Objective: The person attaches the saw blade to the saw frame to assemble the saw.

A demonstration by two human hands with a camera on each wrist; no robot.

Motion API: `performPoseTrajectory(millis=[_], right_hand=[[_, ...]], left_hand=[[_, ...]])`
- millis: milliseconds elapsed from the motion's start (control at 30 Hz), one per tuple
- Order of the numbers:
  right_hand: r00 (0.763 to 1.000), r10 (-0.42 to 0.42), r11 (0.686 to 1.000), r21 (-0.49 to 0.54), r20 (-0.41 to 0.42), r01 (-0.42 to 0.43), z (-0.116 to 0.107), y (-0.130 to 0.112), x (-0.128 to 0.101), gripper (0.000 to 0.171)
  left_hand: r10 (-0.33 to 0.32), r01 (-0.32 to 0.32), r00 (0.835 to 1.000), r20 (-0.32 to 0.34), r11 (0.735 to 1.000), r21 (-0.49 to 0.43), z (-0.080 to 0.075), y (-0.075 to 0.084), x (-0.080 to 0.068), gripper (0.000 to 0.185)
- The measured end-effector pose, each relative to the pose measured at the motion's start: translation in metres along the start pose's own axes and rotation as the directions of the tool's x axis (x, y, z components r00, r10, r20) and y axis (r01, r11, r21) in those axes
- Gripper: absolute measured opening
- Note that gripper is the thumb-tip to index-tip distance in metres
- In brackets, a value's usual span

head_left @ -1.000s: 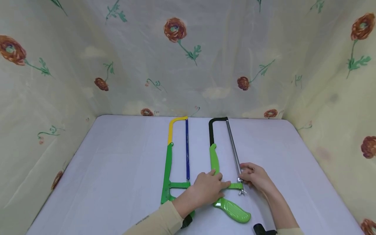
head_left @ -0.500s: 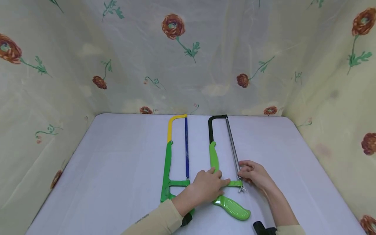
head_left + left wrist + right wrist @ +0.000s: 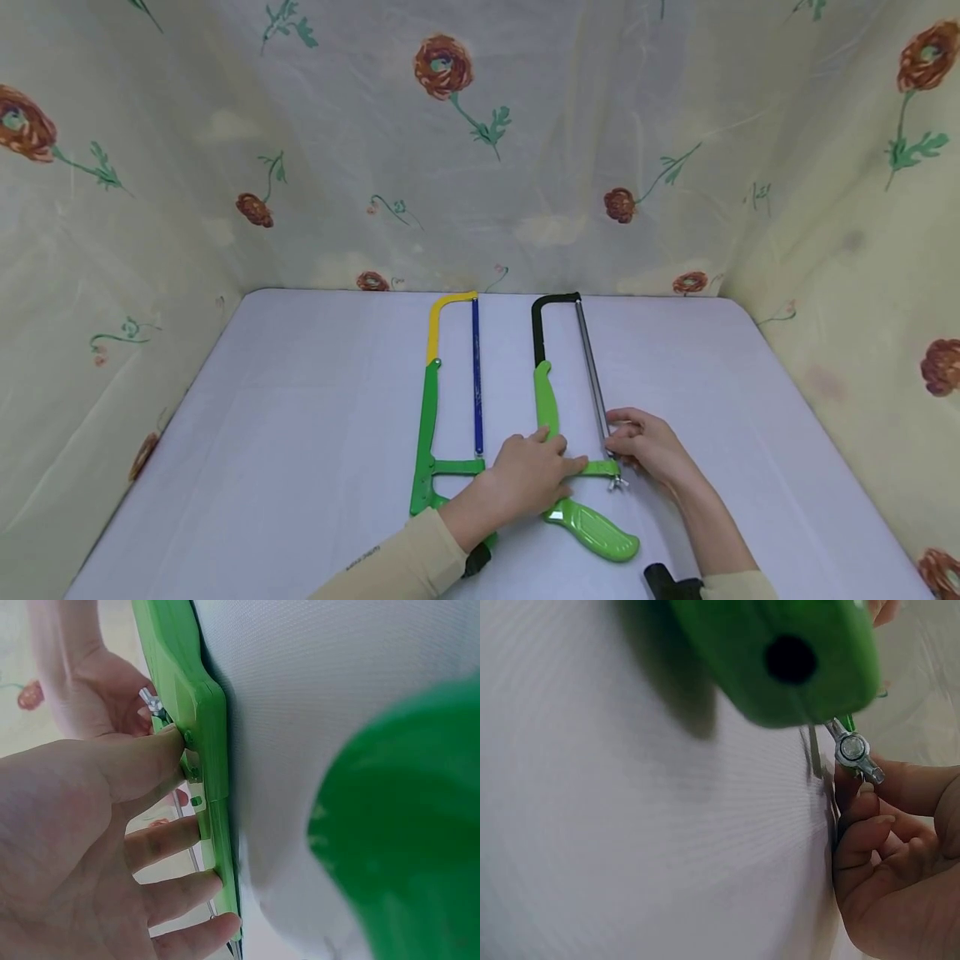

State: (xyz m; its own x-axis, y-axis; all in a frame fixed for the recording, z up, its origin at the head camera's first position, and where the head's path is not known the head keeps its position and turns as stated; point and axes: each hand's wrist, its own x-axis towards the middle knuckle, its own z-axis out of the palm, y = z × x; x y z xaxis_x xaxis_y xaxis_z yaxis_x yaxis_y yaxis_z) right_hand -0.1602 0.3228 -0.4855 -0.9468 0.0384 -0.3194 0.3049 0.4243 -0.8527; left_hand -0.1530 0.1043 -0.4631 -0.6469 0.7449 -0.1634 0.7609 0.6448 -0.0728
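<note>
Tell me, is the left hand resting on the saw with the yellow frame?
No, the left hand presses the green handle end of the black-framed hacksaw; the yellow-framed hacksaw lies untouched beside it.

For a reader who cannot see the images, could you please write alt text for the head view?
A person's left hand presses on the green frame of a hacksaw with a black bow lying on a white table, while the right hand pinches the near end of its silver blade. A second hacksaw with a yellow bow lies parallel beside it.
</note>
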Motion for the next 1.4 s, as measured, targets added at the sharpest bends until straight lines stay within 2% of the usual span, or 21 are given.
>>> performPoseTrajectory(millis=[267, 800, 1033, 1400], right_hand=[[1.000, 0.025, 1.000, -0.013, -0.018, -0.025, 0.0013, -0.0011, -0.0001, 0.054], [1.000, 0.020, 0.999, -0.048, -0.024, -0.021, 0.0018, -0.0027, -0.0006, 0.053], [0.997, 0.051, 0.997, -0.052, -0.058, -0.054, 0.0045, -0.0035, -0.0014, 0.049], [0.995, 0.027, 0.999, -0.044, -0.097, -0.032, 0.0087, 0.0004, -0.0078, 0.040]], left_hand=[[0.003, -0.003, 1.000, -0.004, 1.000, 0.011, 0.0007, -0.0003, -0.0003, 0.048], [-0.004, 0.004, 1.000, 0.016, 1.000, -0.013, 0.0019, -0.0007, 0.0014, 0.049], [0.001, -0.001, 1.000, 0.012, 1.000, -0.008, 0.0025, -0.0003, 0.0023, 0.049], [-0.001, 0.001, 1.000, 0.014, 1.000, 0.007, 0.0034, -0.0014, 0.0019, 0.048]])
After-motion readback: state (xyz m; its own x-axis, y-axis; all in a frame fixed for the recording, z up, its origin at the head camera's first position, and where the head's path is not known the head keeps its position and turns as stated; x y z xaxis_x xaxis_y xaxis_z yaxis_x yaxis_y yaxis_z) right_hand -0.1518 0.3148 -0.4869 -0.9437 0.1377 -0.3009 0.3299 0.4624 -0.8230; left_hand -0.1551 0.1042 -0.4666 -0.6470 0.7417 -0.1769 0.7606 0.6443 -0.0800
